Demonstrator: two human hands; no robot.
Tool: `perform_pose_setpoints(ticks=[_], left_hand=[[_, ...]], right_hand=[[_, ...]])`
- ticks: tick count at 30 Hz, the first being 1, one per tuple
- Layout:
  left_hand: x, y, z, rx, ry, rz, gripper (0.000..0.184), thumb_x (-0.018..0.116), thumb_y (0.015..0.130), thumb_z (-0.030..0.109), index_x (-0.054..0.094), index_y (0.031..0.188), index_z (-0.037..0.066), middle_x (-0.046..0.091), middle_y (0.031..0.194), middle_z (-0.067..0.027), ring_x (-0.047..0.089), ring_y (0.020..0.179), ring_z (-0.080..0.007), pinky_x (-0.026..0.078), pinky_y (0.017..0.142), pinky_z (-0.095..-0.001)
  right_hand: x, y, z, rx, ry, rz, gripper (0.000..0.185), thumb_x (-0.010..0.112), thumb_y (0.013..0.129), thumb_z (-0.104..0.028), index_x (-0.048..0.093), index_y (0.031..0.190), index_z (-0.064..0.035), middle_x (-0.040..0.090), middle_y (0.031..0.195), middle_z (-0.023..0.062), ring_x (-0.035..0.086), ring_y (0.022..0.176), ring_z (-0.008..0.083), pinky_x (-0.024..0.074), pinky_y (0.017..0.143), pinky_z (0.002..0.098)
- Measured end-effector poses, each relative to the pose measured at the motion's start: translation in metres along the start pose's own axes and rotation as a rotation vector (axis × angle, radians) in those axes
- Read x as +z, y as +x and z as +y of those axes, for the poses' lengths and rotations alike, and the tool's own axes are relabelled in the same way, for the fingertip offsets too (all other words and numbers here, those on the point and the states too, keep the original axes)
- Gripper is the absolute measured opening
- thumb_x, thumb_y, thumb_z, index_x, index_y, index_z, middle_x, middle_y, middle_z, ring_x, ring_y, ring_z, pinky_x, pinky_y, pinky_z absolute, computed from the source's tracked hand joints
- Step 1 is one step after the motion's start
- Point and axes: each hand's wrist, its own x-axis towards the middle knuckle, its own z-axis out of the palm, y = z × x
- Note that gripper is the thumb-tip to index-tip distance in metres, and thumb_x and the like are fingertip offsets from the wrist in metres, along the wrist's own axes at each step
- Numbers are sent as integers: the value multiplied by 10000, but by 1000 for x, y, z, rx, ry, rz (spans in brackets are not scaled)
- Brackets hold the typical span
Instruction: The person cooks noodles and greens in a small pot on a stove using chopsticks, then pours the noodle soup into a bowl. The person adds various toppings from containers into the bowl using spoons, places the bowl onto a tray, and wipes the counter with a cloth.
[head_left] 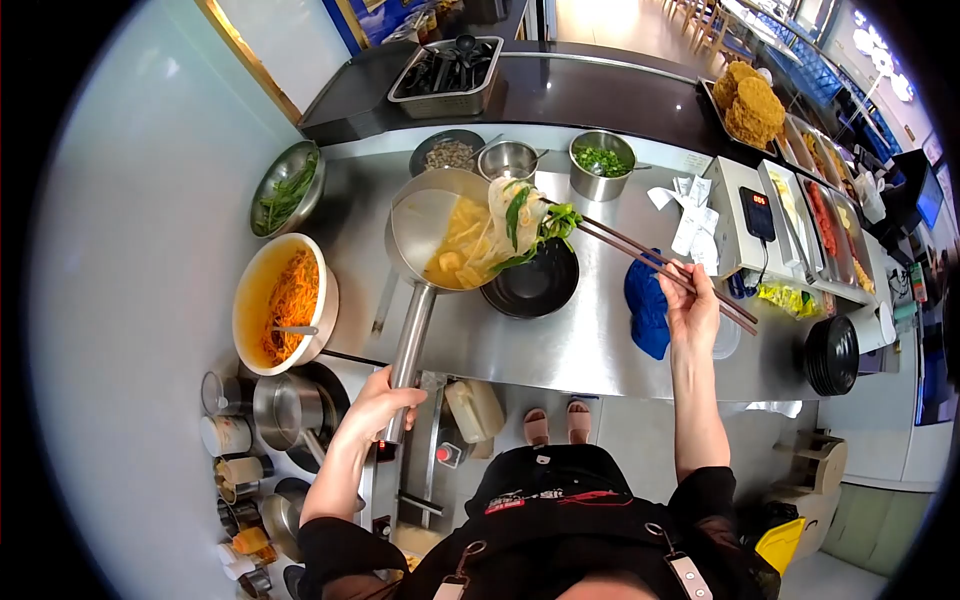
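Note:
My left hand (388, 405) is closed around the long handle of a metal saucepan (410, 235). The pan is tilted to the right and holds yellowish broth with a few pieces in it. In my right hand (692, 305) is a pair of long brown chopsticks (630, 243). Their tips grip a bundle of pale noodles (508, 215) with green leaves (557, 222), lifted at the pan's right rim. A black bowl (535, 285) stands on the steel counter just below, partly hidden by the pan and the greens.
Along the counter's back are a bowl of minced topping (447, 152), a small metal pot (508, 158) and a tub of chopped green onion (602, 162). Shredded carrot (292, 305) fills a white bowl at left. A blue cloth (648, 305), paper slips (692, 218) and stacked black bowls (832, 355) are at right.

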Motion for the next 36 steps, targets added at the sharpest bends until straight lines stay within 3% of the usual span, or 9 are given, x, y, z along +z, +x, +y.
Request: perform_pose_setpoints(ticks=[13,17,19,22,25,27,29,33,36], left_hand=[[9,17,2,0,20,63,231,667,761,35,509,920,-21,549,659,-58,553,499,-142,466,449,-284],[14,21,1,-19,42,69,226,665,762,33,510,919,-19,549,650,-54,554,501,-141,468,452,-283],[18,23,0,-24,35,80,226,665,761,33,510,918,-16,551,641,-51,550,500,-139,468,456,-282],[21,24,0,-31,49,60,230,665,761,34,508,922,-13,550,640,-51,545,498,-138,468,458,-281],[29,22,4,-43,67,62,239,667,759,36,505,928,-11,548,651,-49,541,499,-135,468,461,-281],[31,22,2,-38,75,71,240,667,760,34,505,931,-10,548,657,-49,541,502,-133,468,462,-282],[33,23,2,-40,84,74,241,667,760,33,504,933,-9,547,663,-48,542,505,-132,468,462,-283],[42,22,6,-29,126,107,264,665,764,17,506,970,-25,550,676,-47,539,509,-127,466,469,-281],[45,22,6,-16,141,108,286,663,767,9,504,1001,-36,555,690,-48,536,508,-124,461,471,-273]], right_hand=[[-13,-24,33,-255,-514,-116,171,541,957,-117,584,950,49,653,990,181,669,800,217,582,691,330],[7,-40,40,-454,-1194,-711,82,612,853,5,596,933,-8,656,968,137,648,783,225,547,705,307],[14,-38,55,-713,-1208,-1106,222,650,735,22,575,933,-47,626,1013,115,622,858,254,539,690,311],[45,-44,54,-614,-1507,-1534,364,669,637,-10,526,960,-99,583,1108,63,560,983,260,526,659,345],[61,-28,31,-609,-1313,-1420,366,670,628,2,543,955,-99,600,1104,65,581,952,267,529,651,341],[63,-18,17,-661,-1224,-1174,215,679,761,-16,627,966,-57,669,940,108,641,802,286,531,662,341],[72,-15,-8,-443,-1106,-976,140,684,826,-74,663,957,-29,679,877,126,648,778,278,521,679,322],[85,-16,-42,-198,-1286,-691,113,667,851,-90,686,912,3,684,855,115,632,750,189,497,670,296],[76,-9,-51,-285,-1177,-666,111,666,861,-106,687,899,-4,666,786,86,578,661,146,458,606,273]])
